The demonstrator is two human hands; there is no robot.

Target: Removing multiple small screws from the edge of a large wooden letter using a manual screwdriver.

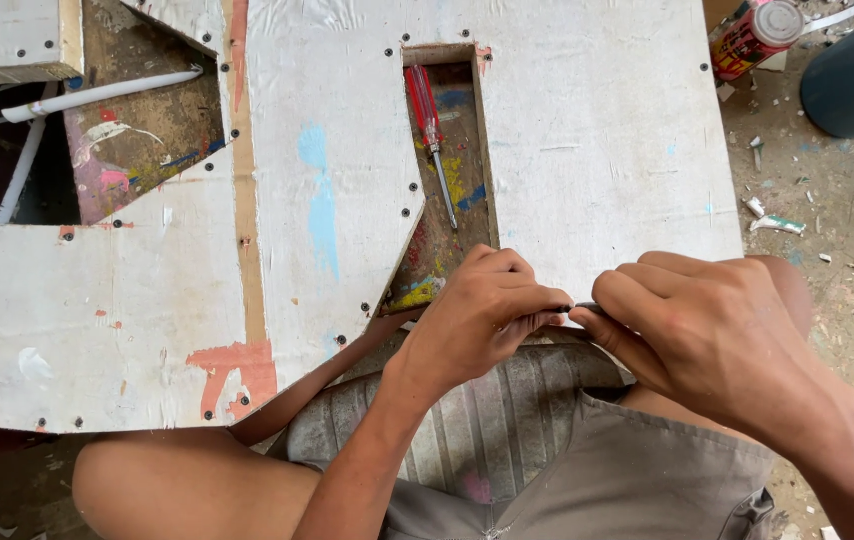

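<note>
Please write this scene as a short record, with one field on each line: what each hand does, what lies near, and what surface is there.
left hand: fingertips pinch a small dark item, too small to identify
right hand: fingertips meet the left hand's at the same item
small dark item: held between both hands, at the board's near edge
screwdriver: red handle, lies in a slot cut in the board
white board: paint-stained, studded with screws, has cut-out openings
white pipe: seen through the left opening
can: on the floor, upper right

A red and yellow labelled can [755, 35] with a pale round lid lies on the dusty floor [847, 210] at the top right.
</note>
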